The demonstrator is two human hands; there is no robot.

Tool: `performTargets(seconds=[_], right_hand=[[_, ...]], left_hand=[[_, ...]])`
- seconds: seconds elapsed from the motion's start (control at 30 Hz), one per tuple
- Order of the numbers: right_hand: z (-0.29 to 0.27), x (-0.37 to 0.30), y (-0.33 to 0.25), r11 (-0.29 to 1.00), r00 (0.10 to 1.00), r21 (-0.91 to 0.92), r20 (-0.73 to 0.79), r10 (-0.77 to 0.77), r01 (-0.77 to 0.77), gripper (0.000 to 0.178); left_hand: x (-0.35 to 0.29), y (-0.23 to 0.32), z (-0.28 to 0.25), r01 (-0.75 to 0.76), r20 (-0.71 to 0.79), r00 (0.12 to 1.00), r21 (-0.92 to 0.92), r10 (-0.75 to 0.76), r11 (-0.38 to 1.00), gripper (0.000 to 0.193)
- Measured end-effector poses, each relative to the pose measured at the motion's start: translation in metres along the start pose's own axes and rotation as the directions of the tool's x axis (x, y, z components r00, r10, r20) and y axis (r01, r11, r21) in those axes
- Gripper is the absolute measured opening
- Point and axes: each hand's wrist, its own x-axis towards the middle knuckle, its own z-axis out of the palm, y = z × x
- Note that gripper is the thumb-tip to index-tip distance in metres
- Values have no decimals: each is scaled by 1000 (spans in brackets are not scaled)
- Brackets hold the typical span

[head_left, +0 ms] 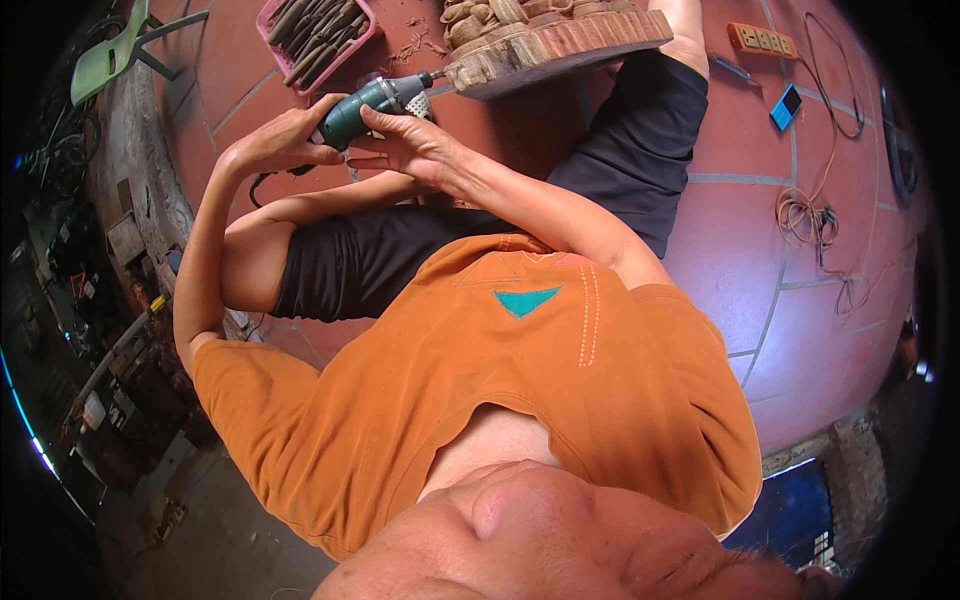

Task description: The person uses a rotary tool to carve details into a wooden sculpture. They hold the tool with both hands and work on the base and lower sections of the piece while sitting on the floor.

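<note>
A green electric die grinder lies tilted between my hands, its chuck and bit pointing right toward a wood carving. The bit's tip is at or very near the carving's left edge; whether it touches I cannot tell. My left hand is closed round the grinder's rear end. Beside the body of the tool is my right hand, its fingers spread apart and its thumb against or close to the green housing. The carving has rounded shapes on top and a thick, rough-edged base.
A pink basket of carving tools stands at the far left, near wood shavings and a green plastic chair. To the right lie an orange power strip, a blue phone, a pen-like tool and a coiled cord.
</note>
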Motion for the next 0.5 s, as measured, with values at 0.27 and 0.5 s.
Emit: performTargets(seconds=[0.27, 0.5], right_hand=[[7, -7, -2, 1000, 1000, -6, -3, -3, 3, 48], [5, -5, -2, 1000, 1000, -3, -7, 24, -24, 49]], left_hand=[[2, -3, -1, -15, 17, 1000, 28, 14, 999, 76], [4, -4, -2, -6, 31, 1000, 36, 4, 999, 77]])
